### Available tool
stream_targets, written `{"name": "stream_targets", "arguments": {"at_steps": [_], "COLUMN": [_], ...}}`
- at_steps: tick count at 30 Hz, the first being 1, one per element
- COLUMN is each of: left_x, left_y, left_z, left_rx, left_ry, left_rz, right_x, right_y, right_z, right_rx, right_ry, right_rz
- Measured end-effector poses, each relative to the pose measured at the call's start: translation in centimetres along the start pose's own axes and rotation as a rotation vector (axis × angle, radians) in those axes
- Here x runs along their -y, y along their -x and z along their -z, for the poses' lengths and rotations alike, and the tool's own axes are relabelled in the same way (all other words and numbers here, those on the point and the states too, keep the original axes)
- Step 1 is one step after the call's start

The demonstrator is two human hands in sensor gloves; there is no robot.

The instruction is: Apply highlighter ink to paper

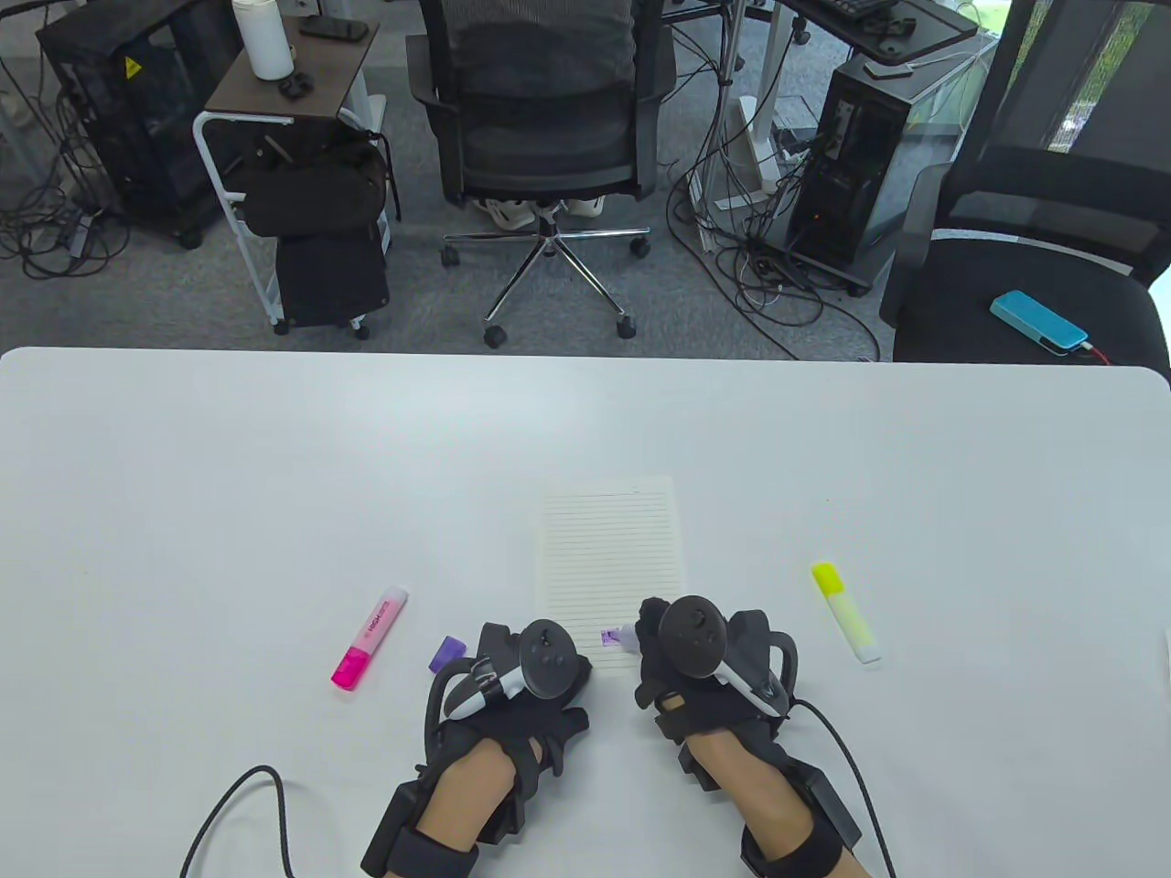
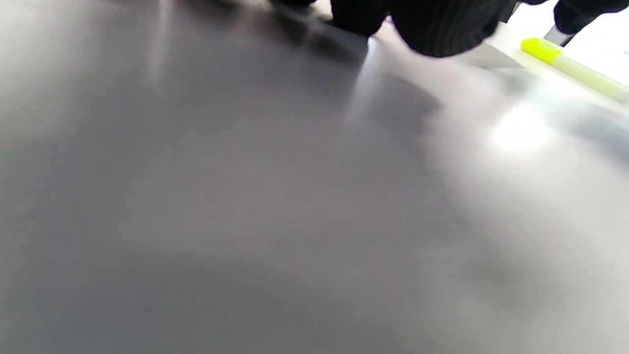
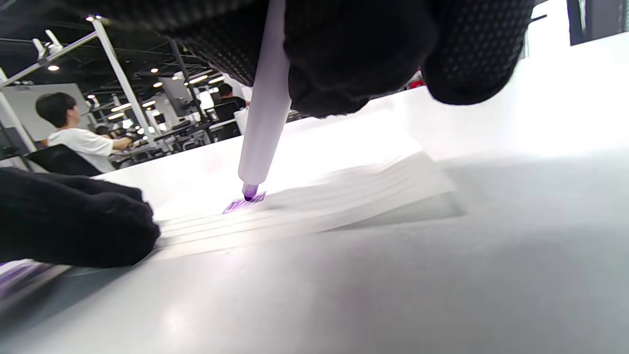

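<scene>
A lined sheet of paper (image 1: pixel 613 549) lies on the white table (image 1: pixel 183 476). My right hand (image 1: pixel 682 654) grips an uncapped purple highlighter (image 3: pixel 265 108), its tip touching the paper's near end at a small purple mark (image 1: pixel 609 637); the mark also shows in the right wrist view (image 3: pixel 243 202). My left hand (image 1: pixel 526 672) rests on the table at the paper's near left corner; its fingers (image 3: pixel 73 223) lie on the paper edge. The purple cap (image 1: pixel 447 651) lies just left of my left hand.
A pink highlighter (image 1: pixel 369 637) lies capped to the left. A yellow highlighter (image 1: pixel 846 611) lies capped to the right, also in the left wrist view (image 2: pixel 570 66). Glove cables (image 1: pixel 247 805) trail off the near edge. Chairs and computers stand beyond the table's far edge.
</scene>
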State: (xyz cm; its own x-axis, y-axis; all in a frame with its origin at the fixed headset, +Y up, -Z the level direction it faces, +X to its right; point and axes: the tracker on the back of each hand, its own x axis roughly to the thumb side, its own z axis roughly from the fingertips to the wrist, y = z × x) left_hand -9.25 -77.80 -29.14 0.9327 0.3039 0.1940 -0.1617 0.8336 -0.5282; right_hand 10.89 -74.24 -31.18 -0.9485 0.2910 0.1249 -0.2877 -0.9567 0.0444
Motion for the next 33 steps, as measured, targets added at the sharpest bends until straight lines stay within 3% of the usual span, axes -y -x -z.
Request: {"name": "stream_targets", "arguments": {"at_steps": [4, 19, 22, 28, 33], "left_x": [0.01, 0.03, 0.04, 0.05, 0.06], "left_y": [-0.01, 0.01, 0.01, 0.02, 0.03], "left_z": [-0.01, 0.02, 0.03, 0.04, 0.05], "left_rx": [-0.001, 0.0, 0.0, 0.0, 0.001], "left_ry": [0.0, 0.001, 0.001, 0.001, 0.0], "left_rz": [0.002, -0.001, 0.0, -0.001, 0.0], "right_x": [-0.43, 0.37, 0.03, 0.36, 0.2], "right_y": [-0.1, -0.27, -0.42, -0.58, -0.7], "right_z": [0.07, -0.37, -0.29, -0.54, -0.58], "right_rx": [0.05, -0.016, 0.047, -0.008, 0.04], "right_ry": [-0.018, -0.013, -0.036, -0.01, -0.018], "right_rz": [0.042, -0.029, 0.014, -0.045, -0.006]}}
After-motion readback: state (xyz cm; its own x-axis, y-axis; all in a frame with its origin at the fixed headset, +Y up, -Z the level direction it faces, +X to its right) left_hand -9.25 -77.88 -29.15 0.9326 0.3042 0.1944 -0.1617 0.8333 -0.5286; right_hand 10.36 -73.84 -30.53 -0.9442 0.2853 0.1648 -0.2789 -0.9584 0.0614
